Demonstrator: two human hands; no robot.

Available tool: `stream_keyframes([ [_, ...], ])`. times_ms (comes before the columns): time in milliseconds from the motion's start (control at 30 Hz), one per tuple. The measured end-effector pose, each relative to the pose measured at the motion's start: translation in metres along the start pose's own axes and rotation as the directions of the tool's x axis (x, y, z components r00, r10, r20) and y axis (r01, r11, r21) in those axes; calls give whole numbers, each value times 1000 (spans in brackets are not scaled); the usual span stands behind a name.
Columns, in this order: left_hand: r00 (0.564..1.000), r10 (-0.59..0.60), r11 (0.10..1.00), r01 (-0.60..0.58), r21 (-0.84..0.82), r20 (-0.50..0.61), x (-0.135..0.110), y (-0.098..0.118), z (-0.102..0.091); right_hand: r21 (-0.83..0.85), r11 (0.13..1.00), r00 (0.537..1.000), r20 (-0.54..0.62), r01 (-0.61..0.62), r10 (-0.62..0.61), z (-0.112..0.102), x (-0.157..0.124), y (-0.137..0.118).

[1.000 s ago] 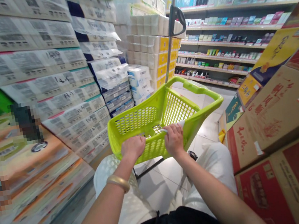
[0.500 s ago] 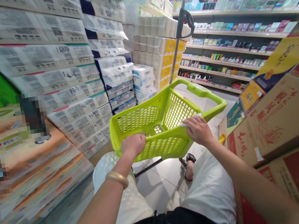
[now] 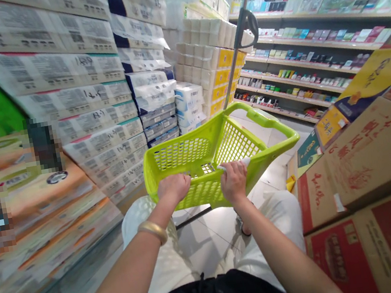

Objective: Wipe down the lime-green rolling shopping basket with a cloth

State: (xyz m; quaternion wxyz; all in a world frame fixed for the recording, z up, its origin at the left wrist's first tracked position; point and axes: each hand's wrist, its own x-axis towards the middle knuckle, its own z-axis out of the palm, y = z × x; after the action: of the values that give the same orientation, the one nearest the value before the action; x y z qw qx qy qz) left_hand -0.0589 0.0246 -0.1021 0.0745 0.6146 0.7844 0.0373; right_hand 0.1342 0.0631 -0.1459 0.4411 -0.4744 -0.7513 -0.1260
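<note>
A lime-green plastic shopping basket [image 3: 204,180] with perforated walls stands in front of me, mounted on a cart frame. My left hand [image 3: 174,188] is closed around the near rim, toward its left end. Farther right on that same rim, my right hand [image 3: 234,180] presses a white wipe [image 3: 246,160] against the edge, fingers curled over it. Ends of the wipe stick out on both sides of the hand. A raised green handle [image 3: 270,126] rises at the basket's right end. The inside bottom is partly hidden by my hands and the near wall.
Stacked white tissue packs [image 3: 92,91] rise on the left, beside orange packs [image 3: 41,207]. Cardboard cartons [image 3: 365,153] crowd the right. A metal pole [image 3: 231,78] with a black grip [image 3: 246,28] stands behind the basket. Stocked shelves [image 3: 314,49] fill the back.
My right hand has slid left along the near rim with the wipe, closer to my left hand. My left hand keeps its place, and the basket has hardly moved.
</note>
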Motion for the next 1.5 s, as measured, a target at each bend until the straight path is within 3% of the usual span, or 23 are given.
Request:
stream_keyframes([
  [133,1000,-12,1000,12,8,-9,-1,-3,1,65,998,997,70,27,-31,14,-13,-35],
  [267,1000,1,1000,-1,21,6,-1,-7,-1,78,973,952,206,216,-227,2,-7,-29],
  [367,1000,9,1000,-9,21,12,-1,-9,-3,51,938,892,295,344,-343,-20,6,-2],
  [600,1000,27,1000,-27,11,13,0,-9,-5,-140,867,841,357,478,-406,-78,48,87],
  [700,999,38,999,-38,12,11,1,-9,-4,-199,852,845,360,484,-396,-100,66,124],
  [800,999,33,999,-33,16,7,2,-10,-4,-252,866,879,330,432,-343,-115,78,152],
  [933,1000,17,1000,-17,26,1,4,-10,-3,-286,907,942,227,308,-248,-115,77,166],
  [1067,1000,7,999,-7,38,6,3,-10,-4,-274,955,993,-12,113,-121,-94,65,154],
  [1200,1000,16,999,-17,43,3,2,-13,-3,-197,979,979,-205,-60,19,-70,54,126],
  [1500,999,38,998,-38,41,-3,2,-17,-2,-27,999,999,-26,35,-36,-24,8,35],
])
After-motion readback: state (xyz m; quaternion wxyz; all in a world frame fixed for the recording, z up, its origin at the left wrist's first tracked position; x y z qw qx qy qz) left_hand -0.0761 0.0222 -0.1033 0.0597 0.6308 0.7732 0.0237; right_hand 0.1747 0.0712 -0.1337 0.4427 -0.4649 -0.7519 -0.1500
